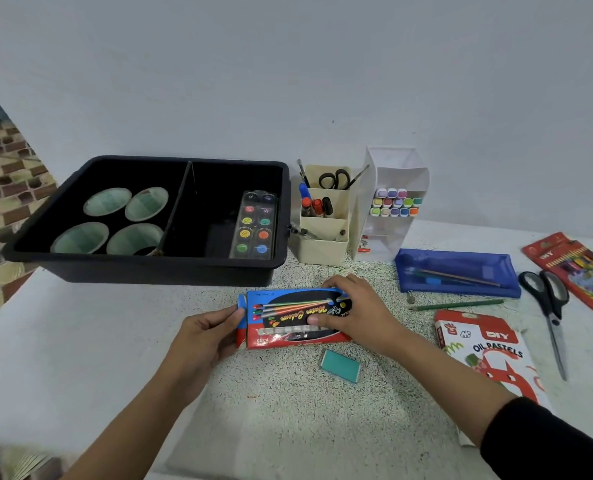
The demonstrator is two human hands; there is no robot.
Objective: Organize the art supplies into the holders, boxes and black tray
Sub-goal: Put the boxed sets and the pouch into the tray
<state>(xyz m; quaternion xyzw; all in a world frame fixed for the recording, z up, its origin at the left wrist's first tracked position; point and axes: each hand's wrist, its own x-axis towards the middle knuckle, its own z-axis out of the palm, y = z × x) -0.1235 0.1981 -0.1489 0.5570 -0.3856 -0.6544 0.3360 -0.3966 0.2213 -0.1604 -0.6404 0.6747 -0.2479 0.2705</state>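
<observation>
Holding the water colour box [288,317] at the middle of the speckled mat [288,410], I had both hands clamped on it. My left hand [205,336] pinched the flap end at nine o'clock. My right hand [354,306] lay over the three o'clock end, fingers curled over the far edge and thumb on the printed face. Whether the box rested on the mat or hung just above it, I could not tell.

I judged this the step of closing the box's end flap before putting it away. The next move called for a lift towards ten o'clock into the black tray [142,263], whose right compartment had room beside the paint palette [255,226]. The left one was taken by four green-lined cups [108,201].

The box read "Water Colour", upside down to me; the small print at its corner was too fine to trust. A teal block [340,365] lay just beside it at five o'clock.

At four o'clock the oil pastels box [485,351] read "DIY" and "OIL PASTELS". At two o'clock lay a green pencil [458,304] and, beyond it, a blue case [461,268]. At one o'clock stood the beige holder [323,247] and white holder [397,168]. Far out at three o'clock lay loose scissors [551,306] and a coloured pencil box [579,268], also marked "DIY".
</observation>
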